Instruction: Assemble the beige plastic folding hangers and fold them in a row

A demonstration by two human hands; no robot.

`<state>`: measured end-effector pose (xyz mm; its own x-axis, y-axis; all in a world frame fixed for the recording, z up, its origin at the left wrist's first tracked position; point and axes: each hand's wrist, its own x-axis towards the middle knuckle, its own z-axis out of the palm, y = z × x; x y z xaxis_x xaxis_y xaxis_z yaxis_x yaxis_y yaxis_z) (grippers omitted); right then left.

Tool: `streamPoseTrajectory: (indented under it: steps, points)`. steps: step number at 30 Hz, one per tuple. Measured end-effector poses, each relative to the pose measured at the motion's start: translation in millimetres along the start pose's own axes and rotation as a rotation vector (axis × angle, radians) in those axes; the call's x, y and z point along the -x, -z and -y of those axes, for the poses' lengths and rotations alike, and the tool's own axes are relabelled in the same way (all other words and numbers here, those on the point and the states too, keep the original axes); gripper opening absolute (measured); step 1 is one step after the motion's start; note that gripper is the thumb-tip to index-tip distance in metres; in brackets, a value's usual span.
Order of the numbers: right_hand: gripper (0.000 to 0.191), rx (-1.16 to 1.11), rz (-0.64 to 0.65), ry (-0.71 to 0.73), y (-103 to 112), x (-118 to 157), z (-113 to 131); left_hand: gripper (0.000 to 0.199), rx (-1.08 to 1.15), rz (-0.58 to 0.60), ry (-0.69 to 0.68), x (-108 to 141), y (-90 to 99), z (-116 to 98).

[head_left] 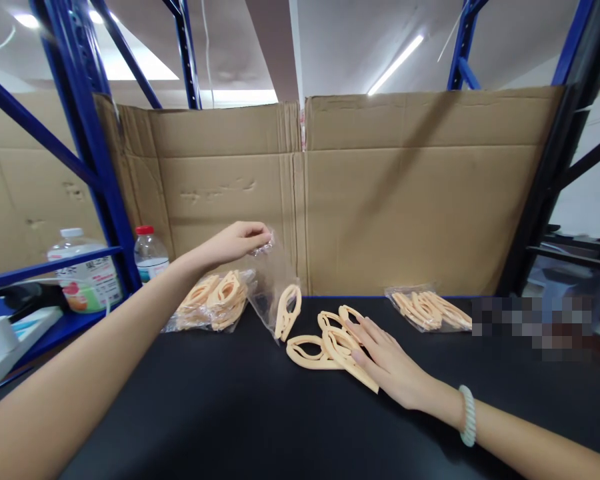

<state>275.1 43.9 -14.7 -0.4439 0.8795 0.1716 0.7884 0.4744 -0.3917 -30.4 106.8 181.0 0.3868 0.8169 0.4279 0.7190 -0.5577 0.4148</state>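
Note:
My left hand [247, 239] is raised above the table, fingers pinched on the top of a clear plastic bag [270, 277] that hangs down to the surface. One cream plastic folding hanger [289, 313] stands tilted at the bag's lower right side; whether it is inside the bag I cannot tell. My right hand [387, 357], with a pale bead bracelet on its wrist, lies open, its outstretched fingers resting on a loose pile of folding hangers [313, 353]. The fingers partly cover the pile's right side.
Behind my left forearm lie bagged hangers [225, 300], and another bagged bundle [430, 308] is at the back right. A red-capped bottle [151, 253], a large jug [87, 273] and a power strip [23, 347] stand left. Cardboard [420, 200] walls off the black table [220, 407].

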Motion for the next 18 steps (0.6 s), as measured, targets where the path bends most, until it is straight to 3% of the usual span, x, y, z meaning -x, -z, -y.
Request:
streamPoseTrajectory:
  steps: [5,8,11,15,18]
  points:
    - [0.061,0.022,0.000,0.009,-1,-1,-1,0.024,-0.106,-0.157,0.020,7,24.7,9]
    - [0.061,0.017,0.004,0.002,-4,-1,-4,0.023,-0.324,-0.360,0.155,15,41.5,22]
    - [0.061,0.016,-0.013,0.009,-8,-1,-8,0.027,-0.446,-0.449,0.302,26,50.4,46]
    - [0.061,0.031,-0.035,0.020,-12,-3,-11,0.032,-0.568,-0.511,0.570,45,36.4,92]
    - [0.060,0.041,-0.041,0.027,-13,-3,-12,0.030,-0.612,-0.434,0.672,58,14.5,126]
